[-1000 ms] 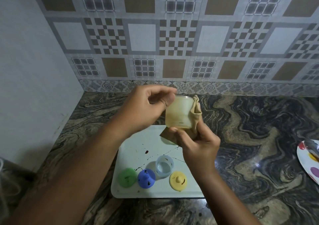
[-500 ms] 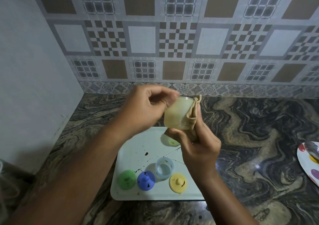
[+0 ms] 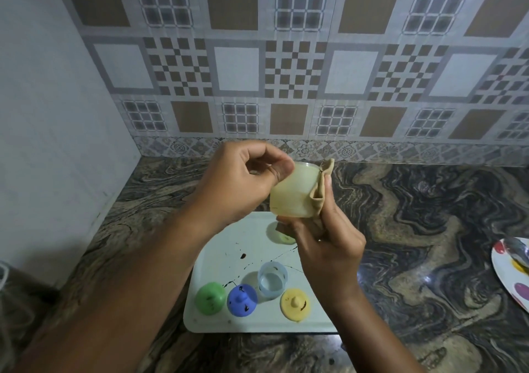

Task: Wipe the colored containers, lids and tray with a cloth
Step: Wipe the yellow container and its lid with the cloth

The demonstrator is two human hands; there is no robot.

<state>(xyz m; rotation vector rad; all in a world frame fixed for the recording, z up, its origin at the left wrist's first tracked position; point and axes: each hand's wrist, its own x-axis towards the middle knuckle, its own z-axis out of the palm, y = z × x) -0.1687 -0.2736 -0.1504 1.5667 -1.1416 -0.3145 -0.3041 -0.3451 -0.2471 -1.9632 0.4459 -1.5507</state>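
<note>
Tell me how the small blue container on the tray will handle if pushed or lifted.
Probably light: the blue container looks like thin, translucent plastic and seems empty. It stands upright on the smooth tray, so a low push would likely slide it, a high one might tip it. On its side, its round wall would probably roll.

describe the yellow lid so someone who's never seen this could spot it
Find the white tray on the marble counter. Three knobbed lids line its near edge; the yellow lid is rightmost, just right of the pale blue container. The green lid and blue lid sit to its left.
</note>
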